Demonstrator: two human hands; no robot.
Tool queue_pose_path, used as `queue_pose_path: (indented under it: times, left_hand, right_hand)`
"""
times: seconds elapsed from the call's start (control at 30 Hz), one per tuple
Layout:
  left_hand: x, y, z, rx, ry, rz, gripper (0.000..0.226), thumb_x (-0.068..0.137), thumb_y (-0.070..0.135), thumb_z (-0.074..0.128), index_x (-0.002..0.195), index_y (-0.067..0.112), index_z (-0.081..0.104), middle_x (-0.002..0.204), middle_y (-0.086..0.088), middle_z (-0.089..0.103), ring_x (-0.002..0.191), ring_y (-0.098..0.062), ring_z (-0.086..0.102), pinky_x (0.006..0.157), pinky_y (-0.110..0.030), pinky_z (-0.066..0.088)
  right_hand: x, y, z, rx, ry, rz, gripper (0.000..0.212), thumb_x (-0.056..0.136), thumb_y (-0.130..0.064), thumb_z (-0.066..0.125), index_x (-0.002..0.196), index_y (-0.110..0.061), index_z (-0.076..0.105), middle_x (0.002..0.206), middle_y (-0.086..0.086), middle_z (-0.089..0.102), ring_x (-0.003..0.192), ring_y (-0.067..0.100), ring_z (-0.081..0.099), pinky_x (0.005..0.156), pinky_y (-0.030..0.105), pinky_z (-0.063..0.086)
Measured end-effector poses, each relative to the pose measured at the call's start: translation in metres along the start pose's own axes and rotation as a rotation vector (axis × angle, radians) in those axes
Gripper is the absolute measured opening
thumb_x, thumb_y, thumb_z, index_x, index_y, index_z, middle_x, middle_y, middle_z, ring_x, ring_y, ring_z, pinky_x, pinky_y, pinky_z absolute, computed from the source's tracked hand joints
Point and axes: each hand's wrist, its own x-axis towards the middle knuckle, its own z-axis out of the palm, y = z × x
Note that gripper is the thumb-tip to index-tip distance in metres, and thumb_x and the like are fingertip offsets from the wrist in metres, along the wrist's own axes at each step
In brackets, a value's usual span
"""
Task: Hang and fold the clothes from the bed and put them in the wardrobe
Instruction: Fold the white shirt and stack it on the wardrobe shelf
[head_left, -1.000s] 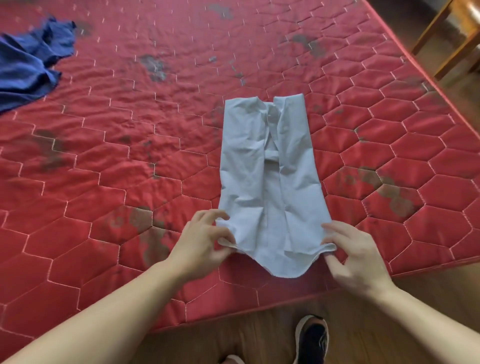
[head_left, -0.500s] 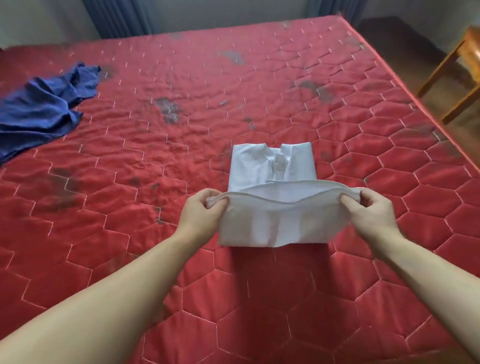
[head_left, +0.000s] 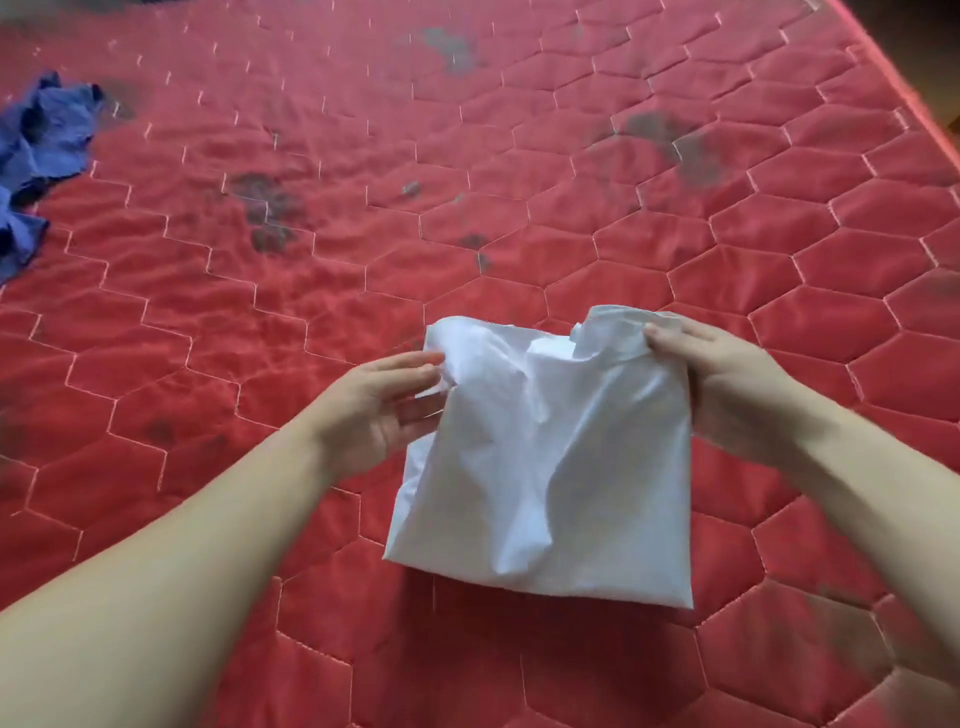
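Shirt (head_left: 550, 457) now folded square, lifted between left hand (head_left: 384, 410), right hand (head_left: 722, 384).

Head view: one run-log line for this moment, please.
white folded cloth garment | left hand, right hand at sides | red quilted mattress | crumpled blue garment pending

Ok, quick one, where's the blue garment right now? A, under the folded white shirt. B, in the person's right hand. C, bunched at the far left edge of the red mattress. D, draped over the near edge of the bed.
C: the blue garment lies crumpled at the far left of the red mattress, well apart from the folded white shirt that both hands hold.
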Motion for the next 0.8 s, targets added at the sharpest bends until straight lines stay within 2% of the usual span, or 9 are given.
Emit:
queue_pose_path:
  times: [0.1,0.17,0.2,0.27,0.33,0.47,0.6,0.73,0.8]
  left_hand:
    - [0.023,0.007,-0.002,-0.054,0.056,-0.050,0.042,0.072,0.047,0.073,0.104,0.020,0.068,0.080,0.004,0.068,0.080,-0.015,0.072,0.057,-0.032,0.056]
    - [0.036,0.002,0.000,0.163,0.156,-0.126,0.078,0.053,0.076,0.072,0.109,0.022,0.064,0.094,0.006,0.070,0.090,-0.014,0.070,0.062,-0.037,0.056]
    - [0.041,-0.003,0.001,0.252,0.207,-0.131,0.079,0.052,0.077,0.073,0.109,0.023,0.064,0.100,0.006,0.070,0.091,-0.014,0.070,0.064,-0.036,0.056]
    - [0.048,-0.011,0.002,0.329,0.279,-0.108,0.051,0.067,0.056,0.080,0.103,0.020,0.069,0.101,0.003,0.073,0.080,-0.013,0.072,0.058,-0.029,0.056]
    - [0.050,-0.012,0.004,0.387,0.323,-0.082,0.036,0.070,0.038,0.084,0.096,0.015,0.074,0.094,0.000,0.076,0.075,-0.018,0.073,0.054,-0.025,0.055]
    - [0.051,-0.012,0.007,0.388,0.317,-0.107,0.037,0.071,0.046,0.081,0.091,0.016,0.075,0.077,0.005,0.075,0.061,-0.014,0.069,0.051,-0.024,0.054]
    - [0.051,-0.020,0.010,0.480,0.225,-0.141,0.039,0.073,0.036,0.082,0.099,0.010,0.070,0.094,-0.007,0.073,0.076,-0.018,0.068,0.061,-0.028,0.053]
    - [0.056,0.000,0.000,0.288,0.104,-0.088,0.047,0.063,0.010,0.060,0.108,-0.001,0.065,0.092,-0.013,0.052,0.079,-0.026,0.047,0.066,-0.032,0.040]
    - [0.064,0.010,-0.007,0.218,0.117,-0.083,0.043,0.062,0.003,0.047,0.103,0.002,0.062,0.087,-0.013,0.049,0.070,-0.026,0.046,0.060,-0.029,0.038]
  right_hand:
    - [0.021,-0.007,-0.011,0.043,-0.180,0.022,0.042,0.100,-0.025,0.042,0.139,-0.010,0.050,0.135,0.016,0.057,0.120,0.030,0.057,0.097,0.040,0.047]
    - [0.037,0.008,-0.017,-0.157,0.072,0.116,0.037,0.101,-0.025,0.045,0.132,-0.010,0.058,0.114,0.007,0.069,0.099,0.023,0.065,0.082,0.037,0.049]
    - [0.042,0.016,-0.018,-0.249,0.198,0.178,0.035,0.099,-0.030,0.050,0.125,-0.013,0.064,0.104,0.003,0.072,0.090,0.020,0.065,0.076,0.034,0.048]
    - [0.045,0.034,-0.026,-0.288,0.331,0.255,0.032,0.091,-0.045,0.059,0.107,-0.021,0.072,0.096,-0.003,0.073,0.082,0.015,0.066,0.068,0.029,0.047]
    - [0.043,0.044,-0.032,-0.328,0.310,0.188,0.022,0.086,-0.043,0.067,0.093,-0.024,0.073,0.091,-0.008,0.075,0.081,0.011,0.069,0.063,0.022,0.051]
    - [0.040,0.050,-0.033,-0.360,0.331,0.097,0.024,0.088,-0.016,0.068,0.111,-0.010,0.068,0.103,0.009,0.074,0.092,0.025,0.071,0.082,0.039,0.056]
    - [0.037,0.040,-0.028,0.014,0.110,0.183,0.037,0.094,-0.019,0.050,0.128,-0.015,0.062,0.113,0.006,0.071,0.092,0.020,0.068,0.063,0.025,0.055]
    - [0.036,0.030,-0.030,0.230,0.080,0.219,0.032,0.083,-0.029,0.055,0.101,-0.015,0.077,0.096,0.003,0.075,0.091,0.017,0.071,0.078,0.030,0.057]
    - [0.044,0.032,-0.031,0.130,0.186,0.265,0.030,0.090,-0.024,0.052,0.106,-0.012,0.075,0.105,0.007,0.074,0.099,0.020,0.070,0.085,0.037,0.053]
